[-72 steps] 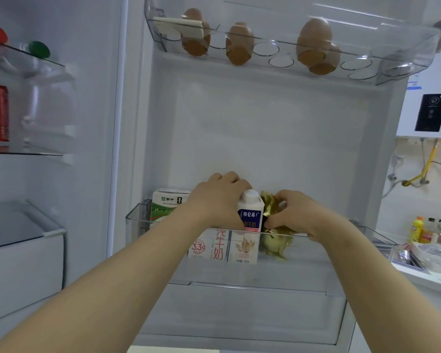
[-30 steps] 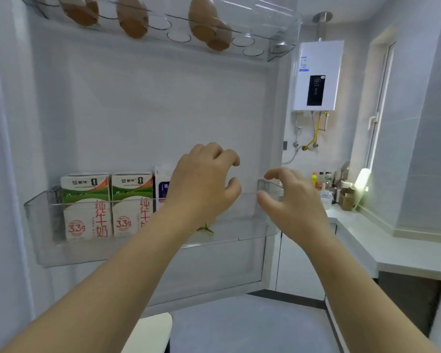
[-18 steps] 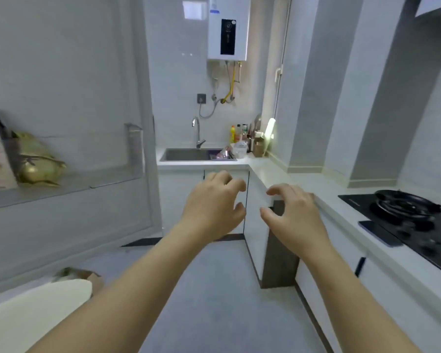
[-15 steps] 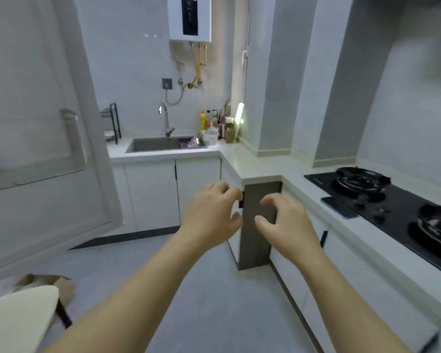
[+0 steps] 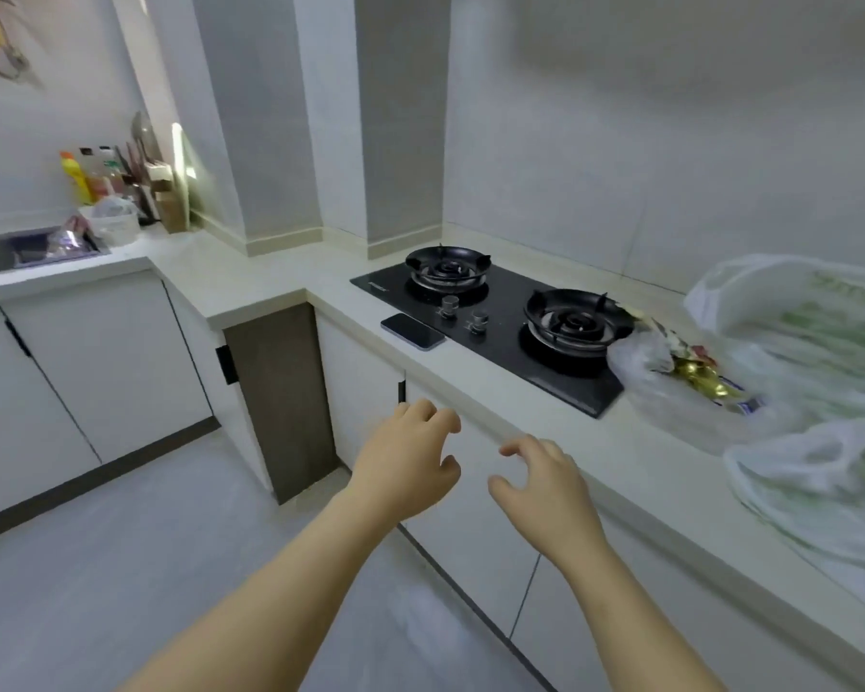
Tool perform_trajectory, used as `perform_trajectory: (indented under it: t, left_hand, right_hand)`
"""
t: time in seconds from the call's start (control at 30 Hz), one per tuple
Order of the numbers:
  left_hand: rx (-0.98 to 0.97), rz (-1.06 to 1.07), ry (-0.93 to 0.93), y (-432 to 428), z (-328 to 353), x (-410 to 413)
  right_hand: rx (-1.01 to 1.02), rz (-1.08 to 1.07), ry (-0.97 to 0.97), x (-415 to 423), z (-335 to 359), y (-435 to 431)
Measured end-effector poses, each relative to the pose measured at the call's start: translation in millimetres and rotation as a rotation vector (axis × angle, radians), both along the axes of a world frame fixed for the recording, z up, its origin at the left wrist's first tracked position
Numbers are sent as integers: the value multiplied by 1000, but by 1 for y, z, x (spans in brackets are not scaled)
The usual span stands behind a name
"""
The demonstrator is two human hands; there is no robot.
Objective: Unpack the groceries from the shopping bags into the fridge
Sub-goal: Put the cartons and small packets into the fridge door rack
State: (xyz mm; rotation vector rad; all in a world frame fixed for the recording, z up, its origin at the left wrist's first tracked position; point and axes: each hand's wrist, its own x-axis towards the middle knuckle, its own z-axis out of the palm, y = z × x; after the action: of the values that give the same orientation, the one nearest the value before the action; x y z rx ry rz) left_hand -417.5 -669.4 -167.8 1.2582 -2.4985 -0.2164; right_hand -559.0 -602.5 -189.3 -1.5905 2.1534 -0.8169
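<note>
Both hands hover in the air off the worktop's (image 5: pixel 515 409) front edge, over the white cabinet doors (image 5: pixel 475 521). The left hand (image 5: pixel 410 467) and the right hand (image 5: pixel 545 486) each have loosely curled, spread fingers and hold nothing.

The white plastic shopping bags (image 5: pixel 820 337) with green print slump at the worktop's right end. One stands toward the back wall and another (image 5: pixel 820 484) lies nearer the front edge. Just beside them a clear bag (image 5: pixel 645 357) with gold-wrapped packets (image 5: pixel 700 377) touches the right edge of the black two-burner gas hob (image 5: pixel 495 319).

A phone (image 5: pixel 413 332) lies flat at the hob's left front corner. At the far left corner are a sink (image 5: pixel 1 252) and bottles (image 5: pixel 78 179).
</note>
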Motion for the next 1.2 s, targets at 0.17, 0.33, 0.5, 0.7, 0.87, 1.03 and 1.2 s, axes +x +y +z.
perform_trajectory:
  t: [0.17, 0.33, 0.5, 0.7, 0.87, 1.03, 1.2]
  left_hand:
    - [14, -143, -18, -21, -15, -63]
    - [28, -294, -23, -48, -30, -120]
    - [19, -443, -63, -97, -37, -176]
    - [-11, -612, -114, -162, -39, -241]
    - [10, -760, -108, -190, -45, -297]
    - [26, -836, -70, -198, -46, -348]
    - [1, -840, -35, -190, -51, -396]
  right_hand:
    - [9, -148, -16, -48, -10, 3]
    - [-1, -315, -16, -94, -21, -9]
    - [2, -451, -16, -131, -31, -46]
    - [19, -602, 10, -180, -42, -95]
    - [-35, -749, -1, -217, -52, -108]
    - [-130, -869, -13, -261, -54, -106]
    - [-143, -846, -21, -312, -55, -102]
